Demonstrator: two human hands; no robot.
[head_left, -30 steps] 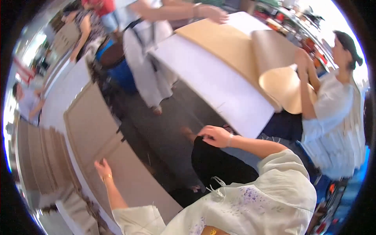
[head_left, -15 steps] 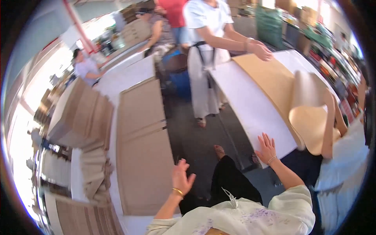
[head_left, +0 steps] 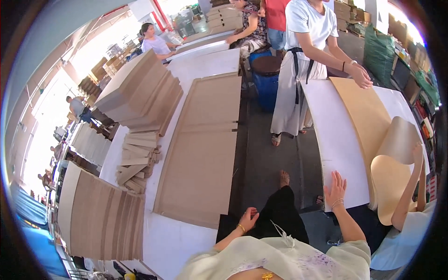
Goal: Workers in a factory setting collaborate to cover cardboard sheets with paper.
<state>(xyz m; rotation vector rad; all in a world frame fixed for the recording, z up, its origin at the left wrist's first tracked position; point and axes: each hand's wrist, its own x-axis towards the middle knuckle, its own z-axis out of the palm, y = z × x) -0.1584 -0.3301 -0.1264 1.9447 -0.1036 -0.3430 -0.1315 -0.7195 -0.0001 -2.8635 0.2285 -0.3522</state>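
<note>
My right hand (head_left: 335, 190) lies flat with fingers stretched on the near end of the white-topped table (head_left: 340, 140) to my right, holding nothing. My left hand (head_left: 248, 219) hangs in the air over my black trouser leg, beside the near corner of a large brown cardboard sheet (head_left: 198, 154). Its fingers are loosely bent and I see nothing in them. That sheet lies flat on the left table (head_left: 163, 238). On the right table a tan sheet (head_left: 359, 112) is spread lengthwise, its near end curled up in a roll (head_left: 387, 182) by a co-worker's arms (head_left: 410, 191).
Tall cardboard stacks (head_left: 135, 88) and another stack (head_left: 102, 214) stand on the left, with loose cardboard strips (head_left: 137, 158) between them. A co-worker in a white shirt (head_left: 308, 46) stands at the right table's far end. A blue barrel (head_left: 266, 88) stands on the dark floor behind.
The view has swung left, so things sit farther right. My left hand has dropped toward my leg and its fingers have bent. My right hand stays at the table's near end.
</note>
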